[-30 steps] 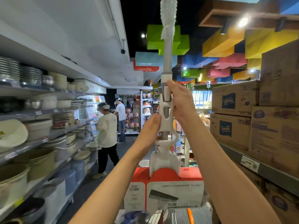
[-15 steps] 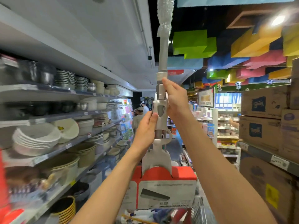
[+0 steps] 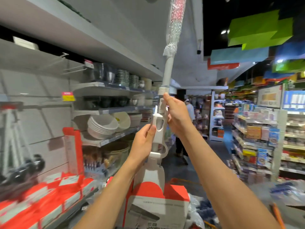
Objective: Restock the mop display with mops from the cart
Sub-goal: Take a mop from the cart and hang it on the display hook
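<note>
Store aisle: shelves [image 3: 105, 111] of bowls [image 3: 102, 128] at left. Mop [image 3: 158, 129] stood upright, tilted slightly right, between both raised arms; left hand [image 3: 145, 141] and right hand [image 3: 176, 116] each gripped its white handle

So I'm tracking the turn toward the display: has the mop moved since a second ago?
Yes. The mop has swung left: earlier it stood before the far aisle, now it's alongside the bowl shelves, tilted.
</note>
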